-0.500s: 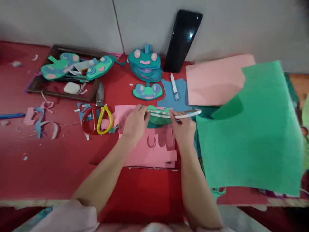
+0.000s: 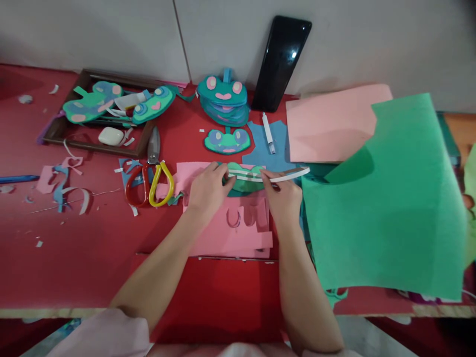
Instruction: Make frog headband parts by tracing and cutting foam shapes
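A narrow white strip (image 2: 293, 175), which looks like tape, runs across a green frog-shaped cut-out (image 2: 247, 185). At the cut-out's left end, my left hand (image 2: 208, 188) is closed, thumb and fingers pinching the strip's end against the green piece. My right hand (image 2: 283, 196) pinches the strip farther right, and its loose end curves out past the knuckles. A small dark thing shows under the right fingers; I cannot make out what it is. Beneath both hands lies a pink sheet (image 2: 219, 233) with U-shaped cut-outs in it.
Scissors (image 2: 149, 186) with red and yellow handles lie left of the pink sheet. Behind are finished frog faces (image 2: 223, 101), a white pen-like tube (image 2: 267, 133) and a leaning phone (image 2: 282, 64). A brown frame (image 2: 92, 146) stands left; a large green sheet (image 2: 386, 218) covers the right.
My left hand's thumb has shifted slightly right and down along the cut-out. The right hand and the strip stay nearly where they were.
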